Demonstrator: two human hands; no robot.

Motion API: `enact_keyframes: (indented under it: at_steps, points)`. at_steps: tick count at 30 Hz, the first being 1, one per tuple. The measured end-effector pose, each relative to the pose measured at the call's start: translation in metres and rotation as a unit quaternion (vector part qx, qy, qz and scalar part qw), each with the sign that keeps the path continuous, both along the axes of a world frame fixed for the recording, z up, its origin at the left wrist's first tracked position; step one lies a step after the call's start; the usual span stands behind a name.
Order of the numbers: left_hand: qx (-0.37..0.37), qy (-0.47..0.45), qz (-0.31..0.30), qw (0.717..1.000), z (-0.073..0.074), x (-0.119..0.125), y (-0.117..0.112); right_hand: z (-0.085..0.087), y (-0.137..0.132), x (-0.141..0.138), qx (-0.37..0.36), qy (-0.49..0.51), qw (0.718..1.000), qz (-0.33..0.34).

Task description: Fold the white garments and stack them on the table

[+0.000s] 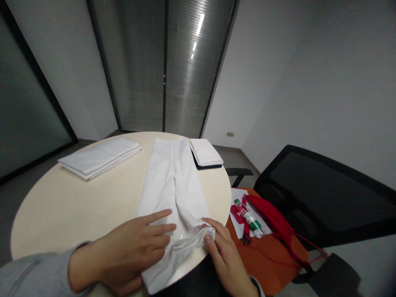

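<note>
A long white garment (161, 181) lies lengthwise on the round table, with a placket-like line running down its middle. Its near end is rumpled and hangs toward the table's front edge. My left hand (133, 247) rests on the left side of the near part, fingers stretched out and apart. At the right, my right hand (224, 255) pinches a raised edge of the cloth between thumb and fingers. Part of the garment beneath my left hand is hidden.
A folded white cloth stack (102, 156) lies at the left of the cream table (77, 210). Smaller folded white cloth (206, 152) sits on a dark item (210, 166) at back right. Beside the table, an orange-seated chair (262, 264) holds a bottle (250, 218) and red bag (272, 210).
</note>
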State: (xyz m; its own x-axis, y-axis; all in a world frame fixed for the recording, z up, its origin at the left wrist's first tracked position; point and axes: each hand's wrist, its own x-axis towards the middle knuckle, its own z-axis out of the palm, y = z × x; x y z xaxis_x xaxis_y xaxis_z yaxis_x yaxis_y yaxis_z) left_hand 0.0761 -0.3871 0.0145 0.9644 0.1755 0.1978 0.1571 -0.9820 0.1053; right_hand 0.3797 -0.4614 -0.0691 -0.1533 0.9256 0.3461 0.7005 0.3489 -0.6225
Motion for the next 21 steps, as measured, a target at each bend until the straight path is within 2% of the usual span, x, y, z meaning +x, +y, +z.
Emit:
enact_keyframes:
  at_steps: [3, 5, 9, 12, 15, 18, 21]
  points:
    - [0.005, 0.011, -0.005, 1.0, -0.005, 0.003, 0.008, -0.003, 0.0, -0.002, 0.013, 0.0, 1.0, -0.017]
    - [0.001, 0.006, 0.024, 1.0, -0.011, 0.004, 0.007, -0.004, 0.0, -0.004, 0.014, 0.006, 0.999, -0.03]
    - [-0.028, -0.028, 0.166, 0.985, -0.022, 0.001, -0.005, -0.006, -0.001, -0.009, -0.01, 0.033, 0.998, -0.059]
    - [0.0, -0.067, 0.273, 0.96, -0.033, -0.004, -0.014, -0.009, 0.001, -0.015, -0.004, 0.06, 0.994, -0.089]
    - [0.027, -0.071, 0.327, 0.942, -0.04, -0.005, -0.016, -0.014, 0.002, -0.019, 0.015, 0.07, 0.99, -0.12]
    - [0.062, -0.029, 0.321, 0.945, -0.043, 0.002, -0.014, -0.019, 0.002, -0.021, 0.028, 0.068, 0.987, -0.146]
    - [0.124, -0.034, 0.22, 0.967, -0.043, 0.014, -0.01, -0.022, 0.002, -0.021, 0.035, 0.063, 0.985, -0.156]
